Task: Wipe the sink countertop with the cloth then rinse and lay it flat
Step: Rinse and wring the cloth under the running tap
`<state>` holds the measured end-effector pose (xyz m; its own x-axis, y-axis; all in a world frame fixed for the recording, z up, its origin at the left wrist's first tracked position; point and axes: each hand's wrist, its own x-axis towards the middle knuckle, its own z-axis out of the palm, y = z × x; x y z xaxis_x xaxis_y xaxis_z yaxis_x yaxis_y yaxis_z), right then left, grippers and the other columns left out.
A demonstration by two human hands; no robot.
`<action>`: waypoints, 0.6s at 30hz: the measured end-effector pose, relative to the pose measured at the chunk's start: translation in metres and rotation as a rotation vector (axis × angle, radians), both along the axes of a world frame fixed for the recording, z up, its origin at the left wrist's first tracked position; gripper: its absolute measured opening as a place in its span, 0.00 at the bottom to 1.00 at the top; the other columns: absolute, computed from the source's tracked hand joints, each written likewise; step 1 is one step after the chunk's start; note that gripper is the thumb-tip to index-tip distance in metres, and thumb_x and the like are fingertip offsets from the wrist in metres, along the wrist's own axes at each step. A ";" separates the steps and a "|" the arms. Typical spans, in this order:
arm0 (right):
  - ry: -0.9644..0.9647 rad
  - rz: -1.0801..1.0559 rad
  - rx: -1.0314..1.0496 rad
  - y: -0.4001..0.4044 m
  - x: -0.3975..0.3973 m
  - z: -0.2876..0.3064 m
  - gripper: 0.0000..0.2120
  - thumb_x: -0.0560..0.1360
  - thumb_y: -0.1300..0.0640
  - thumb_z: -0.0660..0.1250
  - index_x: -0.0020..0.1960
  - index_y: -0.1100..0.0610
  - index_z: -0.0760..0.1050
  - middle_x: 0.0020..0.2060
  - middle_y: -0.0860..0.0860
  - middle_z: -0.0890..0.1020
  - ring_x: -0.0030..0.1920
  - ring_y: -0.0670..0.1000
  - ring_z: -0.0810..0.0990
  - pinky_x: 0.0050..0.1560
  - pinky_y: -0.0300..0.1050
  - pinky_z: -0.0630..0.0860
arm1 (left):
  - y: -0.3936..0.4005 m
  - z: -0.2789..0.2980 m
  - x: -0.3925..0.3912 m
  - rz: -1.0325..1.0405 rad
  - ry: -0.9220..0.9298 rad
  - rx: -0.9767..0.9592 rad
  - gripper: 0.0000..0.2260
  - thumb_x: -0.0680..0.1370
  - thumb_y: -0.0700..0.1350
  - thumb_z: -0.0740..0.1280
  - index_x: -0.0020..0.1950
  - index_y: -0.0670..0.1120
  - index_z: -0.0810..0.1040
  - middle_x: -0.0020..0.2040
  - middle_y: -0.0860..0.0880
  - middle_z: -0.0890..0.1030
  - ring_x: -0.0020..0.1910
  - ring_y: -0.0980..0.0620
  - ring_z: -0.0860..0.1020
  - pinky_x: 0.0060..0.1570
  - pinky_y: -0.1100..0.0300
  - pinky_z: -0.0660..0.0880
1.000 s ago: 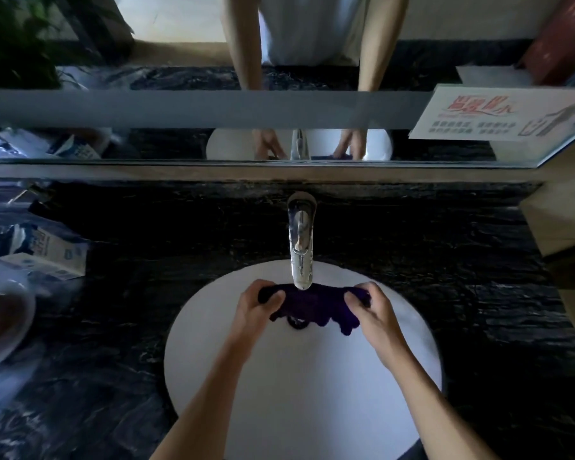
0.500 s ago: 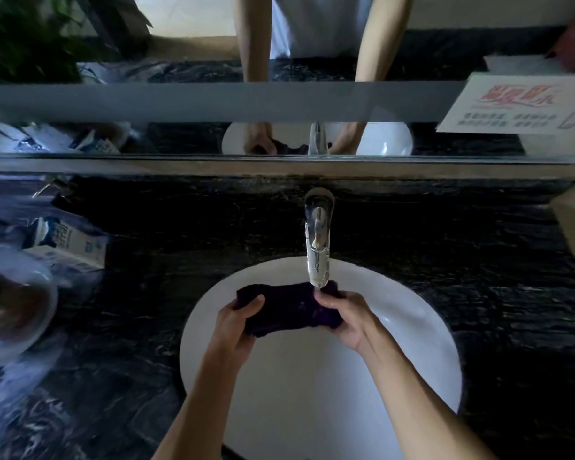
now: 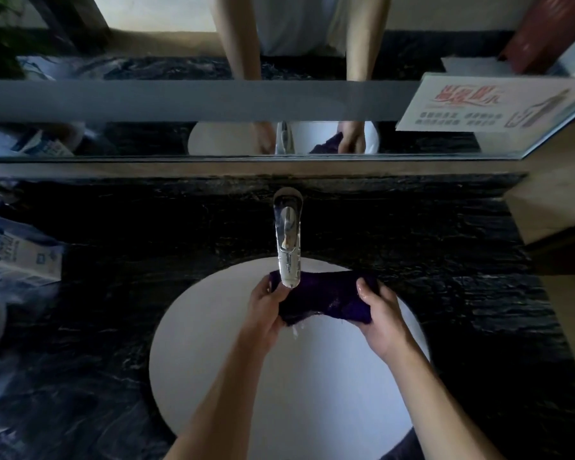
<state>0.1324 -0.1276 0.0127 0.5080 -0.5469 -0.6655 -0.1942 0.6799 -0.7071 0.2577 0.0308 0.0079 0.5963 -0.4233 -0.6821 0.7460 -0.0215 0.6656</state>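
Dark veined stone makes up the desk around a round white sink, with a mirror running along the wall at twelve o'clock. Over the basin I hold the dark purple cloth stretched between both hands, just under the tip of the chrome tap, which stands at twelve o'clock of the sink. My left hand grips the cloth's left end, fingers curled round it, thumb on top. My right hand clutches the right end in the same way, and its skin looks wet. A few drops of water hang from the cloth's lower edge. At nine o'clock on the desk lies a small white and blue carton, tipped on its side. A printed sign leans at two o'clock by the mirror.
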 end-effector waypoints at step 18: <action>-0.138 0.134 -0.023 0.080 0.054 -0.012 0.09 0.78 0.53 0.65 0.56 0.53 0.77 0.47 0.58 0.82 0.43 0.58 0.75 0.40 0.49 0.70 | 0.025 -0.010 0.005 0.264 0.149 0.037 0.09 0.85 0.54 0.58 0.58 0.51 0.72 0.53 0.41 0.81 0.44 0.43 0.80 0.33 0.52 0.78</action>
